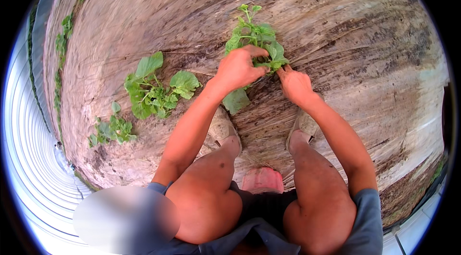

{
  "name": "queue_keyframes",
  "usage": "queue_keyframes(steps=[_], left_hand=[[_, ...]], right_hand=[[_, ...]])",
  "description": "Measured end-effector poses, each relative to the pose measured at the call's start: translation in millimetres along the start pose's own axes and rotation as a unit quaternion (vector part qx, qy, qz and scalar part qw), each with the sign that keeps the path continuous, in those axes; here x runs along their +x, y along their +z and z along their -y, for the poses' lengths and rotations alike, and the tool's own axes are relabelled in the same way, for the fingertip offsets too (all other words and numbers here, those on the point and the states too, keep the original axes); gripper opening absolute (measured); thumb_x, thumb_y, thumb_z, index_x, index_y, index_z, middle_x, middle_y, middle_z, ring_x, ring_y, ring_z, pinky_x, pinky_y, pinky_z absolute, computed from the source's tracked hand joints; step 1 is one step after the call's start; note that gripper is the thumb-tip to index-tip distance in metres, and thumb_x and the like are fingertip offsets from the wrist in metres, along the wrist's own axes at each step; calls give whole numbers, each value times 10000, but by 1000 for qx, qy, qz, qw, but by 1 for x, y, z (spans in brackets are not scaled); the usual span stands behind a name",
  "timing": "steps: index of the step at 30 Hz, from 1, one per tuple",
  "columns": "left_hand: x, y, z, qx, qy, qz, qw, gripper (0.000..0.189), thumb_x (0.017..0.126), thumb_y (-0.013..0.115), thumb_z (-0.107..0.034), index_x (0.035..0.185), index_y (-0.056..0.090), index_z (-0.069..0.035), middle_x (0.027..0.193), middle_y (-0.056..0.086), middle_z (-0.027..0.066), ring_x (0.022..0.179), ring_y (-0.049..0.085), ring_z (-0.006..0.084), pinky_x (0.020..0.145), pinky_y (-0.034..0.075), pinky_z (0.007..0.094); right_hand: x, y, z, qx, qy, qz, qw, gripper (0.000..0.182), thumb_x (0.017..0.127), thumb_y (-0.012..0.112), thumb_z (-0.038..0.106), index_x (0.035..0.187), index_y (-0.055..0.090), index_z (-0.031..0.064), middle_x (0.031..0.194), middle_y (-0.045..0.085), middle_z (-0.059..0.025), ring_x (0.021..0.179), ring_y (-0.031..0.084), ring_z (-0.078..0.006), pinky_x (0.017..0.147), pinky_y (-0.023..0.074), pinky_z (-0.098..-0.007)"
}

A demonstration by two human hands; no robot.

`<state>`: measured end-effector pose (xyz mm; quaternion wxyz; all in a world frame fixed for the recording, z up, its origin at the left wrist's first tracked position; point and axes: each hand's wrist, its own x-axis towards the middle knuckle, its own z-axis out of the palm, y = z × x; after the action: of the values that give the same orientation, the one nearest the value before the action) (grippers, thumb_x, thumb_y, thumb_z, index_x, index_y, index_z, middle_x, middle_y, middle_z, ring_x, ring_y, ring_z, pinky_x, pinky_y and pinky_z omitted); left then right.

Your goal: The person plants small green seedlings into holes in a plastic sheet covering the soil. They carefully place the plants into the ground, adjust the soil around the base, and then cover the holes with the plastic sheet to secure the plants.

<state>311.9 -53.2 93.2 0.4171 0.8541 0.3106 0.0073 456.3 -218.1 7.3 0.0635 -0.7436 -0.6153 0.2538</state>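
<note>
A leafy green vine plant, possibly a melon or cucumber, grows from the sheet-covered ground in front of me. My left hand comes in from the left, its thumb and index finger curled around leaves on the plant's near side. On the other side, my right hand reaches low, fingertips touching the edge of the same foliage; whether they pinch a stem is hidden. A broad lower leaf hangs beneath my left wrist, close to my shoe.
Brownish, dirt-streaked plastic sheeting covers the ground. More plants and a smaller one grow to the left, beyond them a green row. My shoes flank the work spot. A pinkish-red object sits between my legs.
</note>
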Motion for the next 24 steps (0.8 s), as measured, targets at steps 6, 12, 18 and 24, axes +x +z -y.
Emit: queue_keyframes(steps=[6, 12, 18, 24], left_hand=[[-67, -22, 31, -103, -49, -237, 965, 205, 852, 798, -155, 950, 738, 14, 1013, 724, 118, 764, 648, 121, 668, 513, 273], [-137, 20, 84, -180, -266, -198, 926, 485, 834, 839, -222, 1189, 654, 52, 1136, 700, 162, 764, 626, 126, 698, 537, 301], [-118, 30, 59, -113, -213, -79, 967, 815, 730, 887, -195, 1429, 526, 21, 1296, 632, 188, 837, 614, 172, 820, 544, 334], [-110, 29, 71, -111, -211, -71, 969, 466, 756, 891, -166, 1136, 720, 42, 961, 742, 106, 832, 613, 132, 784, 531, 299]], right_hand=[[-29, 23, 8, 28, -23, -51, 998, 495, 852, 591, 27, 1344, 542, 50, 1075, 618, -158, 935, 688, -317, 750, 574, -444], [-21, 25, 27, -29, -86, 9, 996, 651, 832, 614, 43, 1470, 487, 78, 1073, 626, -147, 925, 689, -291, 741, 571, -402], [-18, 36, 33, -31, -85, -13, 996, 624, 834, 616, 58, 1447, 507, 80, 1078, 640, -136, 892, 687, -296, 723, 568, -398], [-27, 32, 42, -1, -97, -46, 994, 537, 849, 604, 85, 1384, 559, 66, 1279, 592, -130, 1049, 630, -289, 821, 541, -415]])
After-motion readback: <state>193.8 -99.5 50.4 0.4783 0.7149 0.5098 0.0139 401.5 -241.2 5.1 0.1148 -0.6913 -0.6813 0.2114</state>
